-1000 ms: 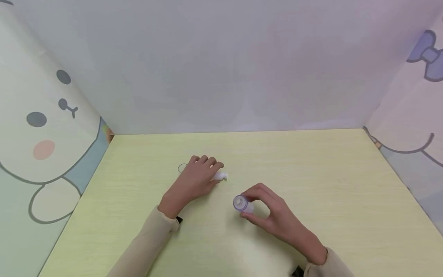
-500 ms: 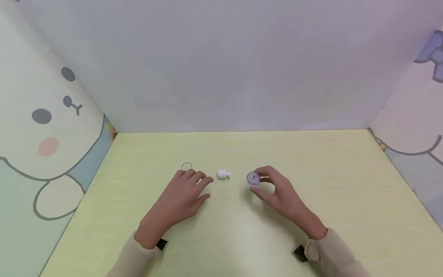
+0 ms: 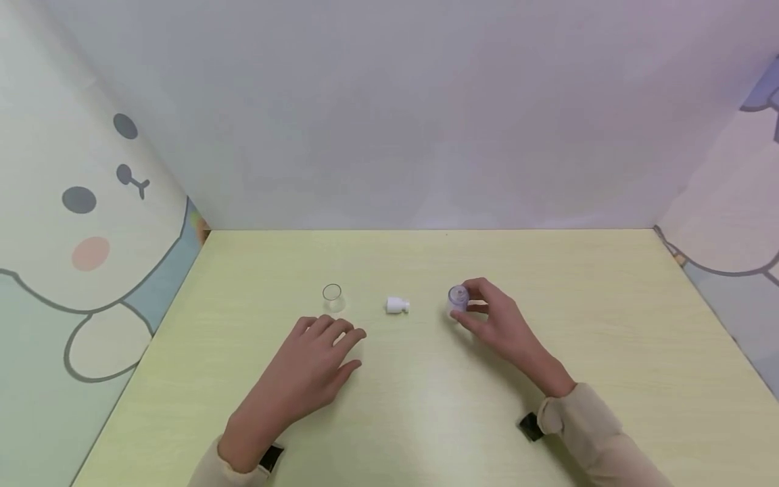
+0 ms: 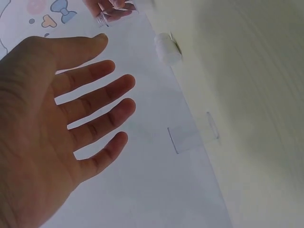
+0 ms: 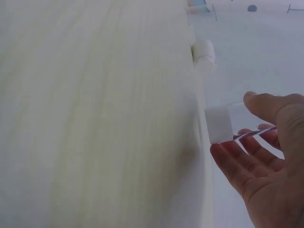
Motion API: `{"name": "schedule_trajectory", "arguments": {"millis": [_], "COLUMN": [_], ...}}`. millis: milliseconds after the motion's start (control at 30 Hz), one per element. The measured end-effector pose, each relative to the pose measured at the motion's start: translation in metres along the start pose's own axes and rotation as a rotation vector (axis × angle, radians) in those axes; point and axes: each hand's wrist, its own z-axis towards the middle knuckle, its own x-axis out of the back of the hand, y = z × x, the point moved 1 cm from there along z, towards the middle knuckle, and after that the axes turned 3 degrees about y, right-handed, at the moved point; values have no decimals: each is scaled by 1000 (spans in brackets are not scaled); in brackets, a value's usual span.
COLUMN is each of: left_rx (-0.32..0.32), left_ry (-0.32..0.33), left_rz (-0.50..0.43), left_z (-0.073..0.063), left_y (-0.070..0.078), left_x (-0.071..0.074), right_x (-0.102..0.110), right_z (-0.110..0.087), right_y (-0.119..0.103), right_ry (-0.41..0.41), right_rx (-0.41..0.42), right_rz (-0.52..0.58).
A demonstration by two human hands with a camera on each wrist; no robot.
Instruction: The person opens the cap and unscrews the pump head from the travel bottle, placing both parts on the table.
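My right hand (image 3: 502, 325) holds a small clear bottle (image 3: 458, 299) upright between thumb and fingers, close over the table. In the right wrist view the bottle's lower part (image 5: 219, 124) is white and its upper part is see-through. A small white bottle-shaped piece (image 3: 397, 305) lies on its side to the left of that hand, its narrow end pointing right. Farther left stands a clear open-ended cylinder (image 3: 333, 299), like a see-through cap. My left hand (image 3: 307, 368) hovers palm down in front of this cylinder, fingers spread and holding nothing.
The light wooden table (image 3: 389, 426) ends at a plain pale back wall (image 3: 420, 122). Side panels with cartoon prints, such as the left panel (image 3: 36, 284), border it. Each wrist carries a black device, with the right one (image 3: 531, 427) below the sleeve cuff.
The left hand has let go of the white piece and drawn back toward the front left, uncovering the clear cylinder. The right hand has moved the bottle farther back and slightly right.
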Motion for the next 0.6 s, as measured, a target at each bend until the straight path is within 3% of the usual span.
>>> {"name": "schedule_trajectory", "arguments": {"millis": [467,600], "left_rx": [50,86], "left_ry": [-7,-34], "left_rz": [2,4], "left_z": [-12,-16], "left_y": [-7,-13], "left_x": [-2,-2], "right_x": [6,14], "right_z": [-1,-6], "right_y": [10,8], "right_ry": [-65,-83], "right_rx": [-96,-91], "right_rz": [3,-45]}}
